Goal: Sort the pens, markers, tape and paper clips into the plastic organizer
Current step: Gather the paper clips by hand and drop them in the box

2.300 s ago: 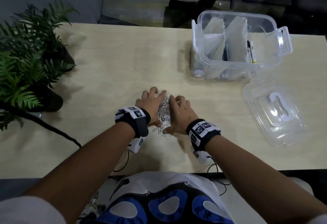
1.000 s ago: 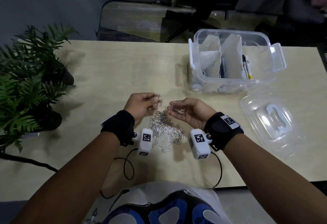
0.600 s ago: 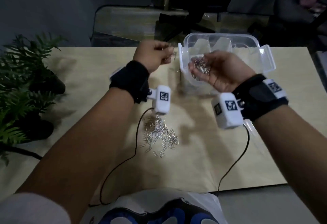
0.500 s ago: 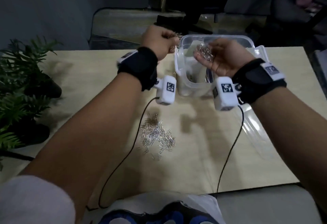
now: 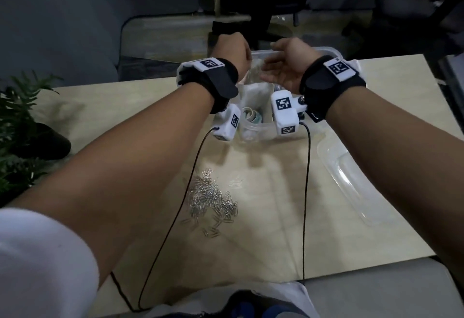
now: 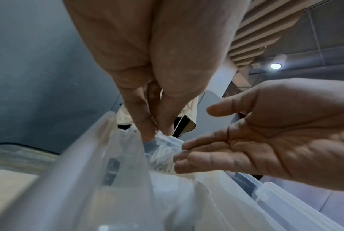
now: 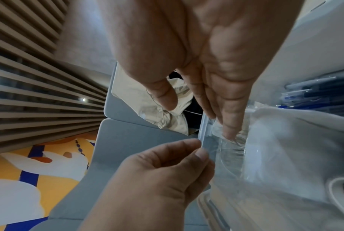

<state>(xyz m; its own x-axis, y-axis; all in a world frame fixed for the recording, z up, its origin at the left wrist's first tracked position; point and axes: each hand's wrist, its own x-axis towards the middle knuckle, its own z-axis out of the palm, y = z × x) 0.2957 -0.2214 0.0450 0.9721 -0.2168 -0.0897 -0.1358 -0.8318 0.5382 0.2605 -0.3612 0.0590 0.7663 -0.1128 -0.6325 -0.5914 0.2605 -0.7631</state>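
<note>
The clear plastic organizer (image 5: 254, 130) stands at the table's far side, and both hands hover over its far-left compartment. My left hand (image 5: 232, 54) has thumb and fingertips (image 6: 147, 132) pinched together pointing down, with a thin glint of paper clips between them. My right hand (image 5: 283, 69) is flat, palm empty, its fingertips (image 7: 231, 132) dipping into the compartment. Paper clips (image 6: 161, 159) lie blurred in that compartment. A pile of paper clips (image 5: 213, 202) stays on the table near me. Rolls of tape (image 5: 251, 117) and blue pens (image 7: 315, 93) sit in other compartments.
The organizer's clear lid (image 5: 351, 179) lies on the table to the right. A potted fern (image 5: 22, 127) stands at the left edge. Two black cables (image 5: 305, 192) hang from the wrist cameras across the table. Chairs stand beyond the far edge.
Both hands lifted handfuls of paper clips from the pile and carried them forward over the organizer. The right hand has since flattened and its palm is now empty.
</note>
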